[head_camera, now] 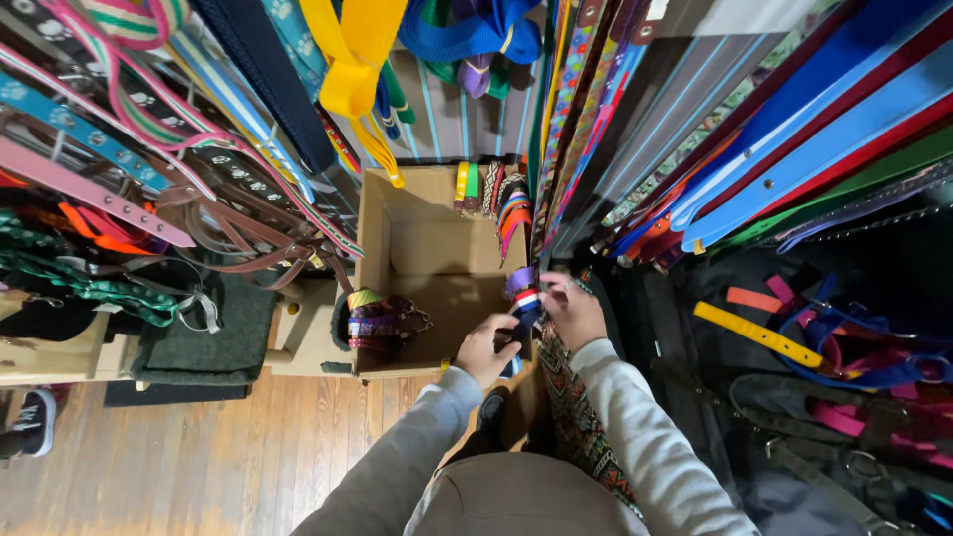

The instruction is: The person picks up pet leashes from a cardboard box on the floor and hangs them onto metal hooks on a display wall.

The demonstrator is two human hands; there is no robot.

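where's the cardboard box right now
In the head view the open cardboard box stands at centre, just ahead of the left hand, with hanging collars on both sides.

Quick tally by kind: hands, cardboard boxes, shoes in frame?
Hands: 2 (left hand, right hand, both on a red, white and blue strap)
Cardboard box: 1
Shoe, on the wood floor: 1
Total: 4

wooden plank floor (199, 467), dark mat (213, 342), walls hung with colourful straps (794, 129).
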